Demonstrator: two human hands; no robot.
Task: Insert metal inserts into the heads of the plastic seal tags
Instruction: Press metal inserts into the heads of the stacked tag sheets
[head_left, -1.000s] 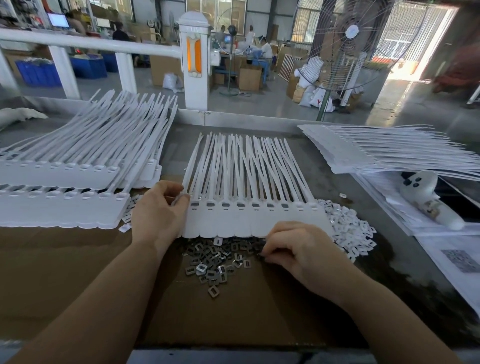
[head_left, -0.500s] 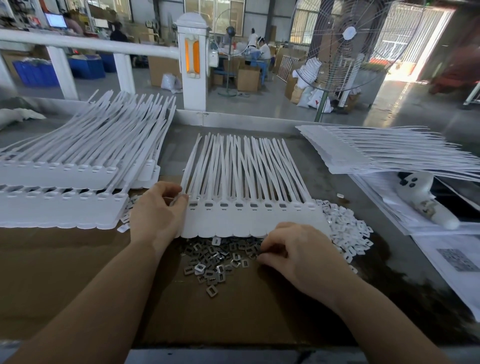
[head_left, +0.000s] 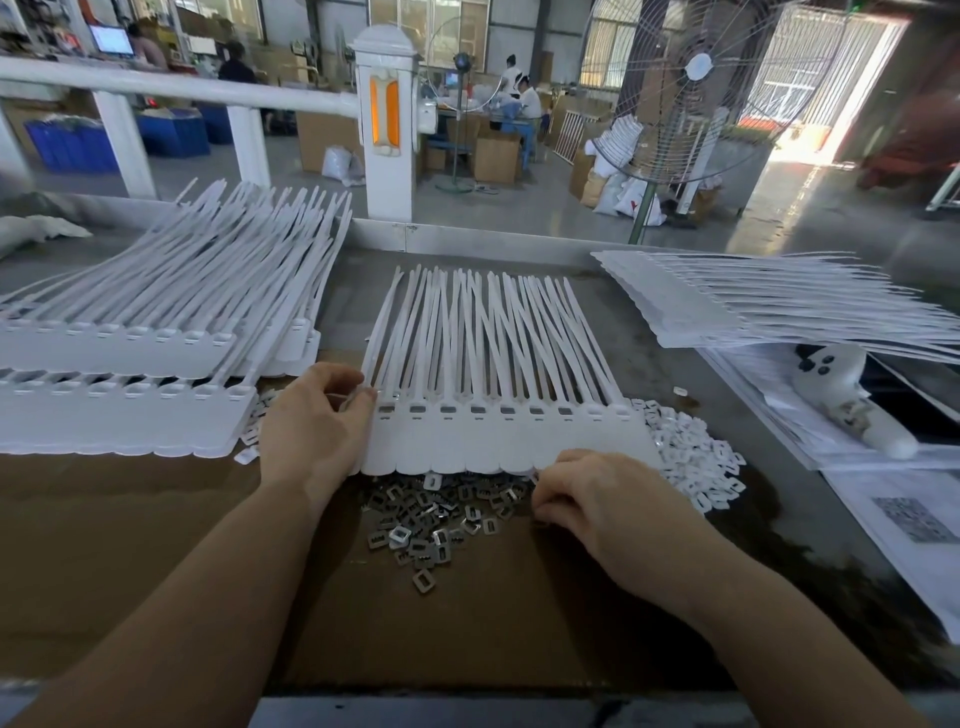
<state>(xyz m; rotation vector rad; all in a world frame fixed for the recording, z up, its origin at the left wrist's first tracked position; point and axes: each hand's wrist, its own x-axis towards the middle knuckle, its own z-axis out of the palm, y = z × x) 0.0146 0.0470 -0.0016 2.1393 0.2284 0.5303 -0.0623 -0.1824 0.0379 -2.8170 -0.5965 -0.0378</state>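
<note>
Your left hand (head_left: 317, 421) pinches the tag strip (head_left: 498, 441) edge; right hand (head_left: 597, 499) curls over the metal inserts (head_left: 431, 519), can't tell if holding. Grab one, seat it flat.

Almost no readable text. White sack (head_left: 635, 205) on the floor beyond the tabletop's far edge shows a red mark like a "Y", rest of the print hidden. Paper sheet (head_left: 914, 525) at the tabletop's right edge carries a dark square QR-like block, too blurred to read. Monitor (head_left: 110, 39) far back left is lit, contents illegible. Seal tags and metal inserts show no legible markings.
</note>
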